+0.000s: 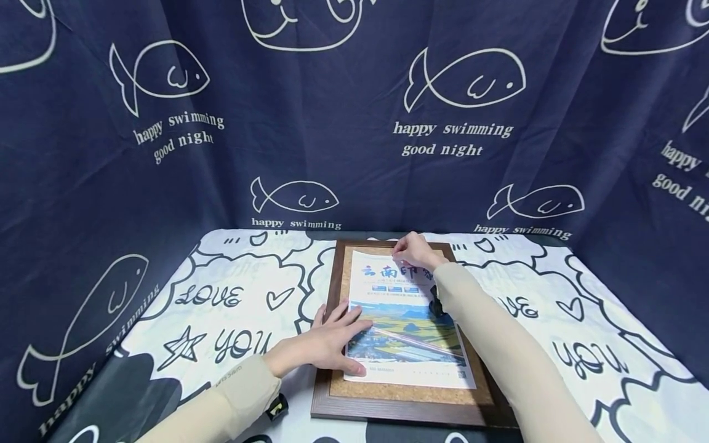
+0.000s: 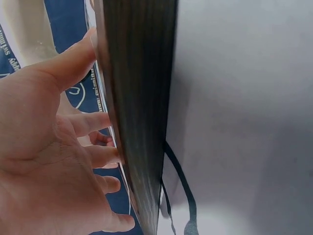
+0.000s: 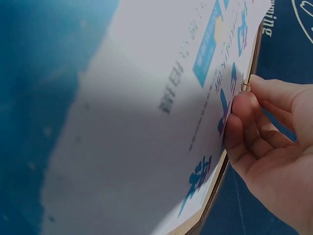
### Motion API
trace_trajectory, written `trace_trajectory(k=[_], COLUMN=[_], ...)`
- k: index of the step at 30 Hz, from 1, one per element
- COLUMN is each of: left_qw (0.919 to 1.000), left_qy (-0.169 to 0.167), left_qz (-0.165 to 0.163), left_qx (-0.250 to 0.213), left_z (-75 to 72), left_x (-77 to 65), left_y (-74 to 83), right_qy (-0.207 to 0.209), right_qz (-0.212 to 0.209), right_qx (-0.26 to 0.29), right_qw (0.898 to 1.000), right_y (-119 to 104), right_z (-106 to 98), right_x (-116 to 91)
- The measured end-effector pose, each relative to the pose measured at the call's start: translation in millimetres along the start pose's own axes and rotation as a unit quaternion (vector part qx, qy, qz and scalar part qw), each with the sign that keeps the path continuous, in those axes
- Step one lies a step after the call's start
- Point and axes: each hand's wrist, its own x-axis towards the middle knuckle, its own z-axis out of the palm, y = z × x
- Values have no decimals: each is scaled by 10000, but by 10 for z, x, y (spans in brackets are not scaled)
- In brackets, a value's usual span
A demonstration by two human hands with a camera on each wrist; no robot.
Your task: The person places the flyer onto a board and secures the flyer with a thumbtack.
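Observation:
A printed poster (image 1: 407,363) with a landscape picture and large characters lies on a cork board (image 1: 376,391) in a brown wooden frame (image 1: 399,411). My left hand (image 1: 327,341) rests spread over the poster's left edge, its fingertips on the paper. In the left wrist view, the fingers (image 2: 102,155) reach over the side of the frame (image 2: 139,98). At the poster's top edge, my right hand (image 1: 415,251) pinches a small gold-coloured push pin (image 3: 245,87) between thumb and forefinger, against the paper. Its other fingers are curled by the printed characters.
The board lies on a white cloth (image 1: 221,320) with black line drawings and lettering. Behind and at both sides hangs a dark blue curtain (image 1: 354,135) with white fish prints. A black strap (image 1: 277,406) sits at the left wrist.

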Motion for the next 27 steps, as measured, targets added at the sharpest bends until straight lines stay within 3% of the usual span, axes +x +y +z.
trace_trajectory(k=[7, 27], left_qw=[10000, 10000], left_qy=[33, -8], left_qz=[-43, -22], left_qx=[-6, -62], left_z=[-18, -1], left_x=[-9, -6], left_y=[8, 1], right_qy=[80, -232], right_qz=[-3, 228], right_qx=[-30, -295], right_qw=[10000, 9990], right_y=[-10, -34], right_z=[7, 15], right_x=[27, 41])
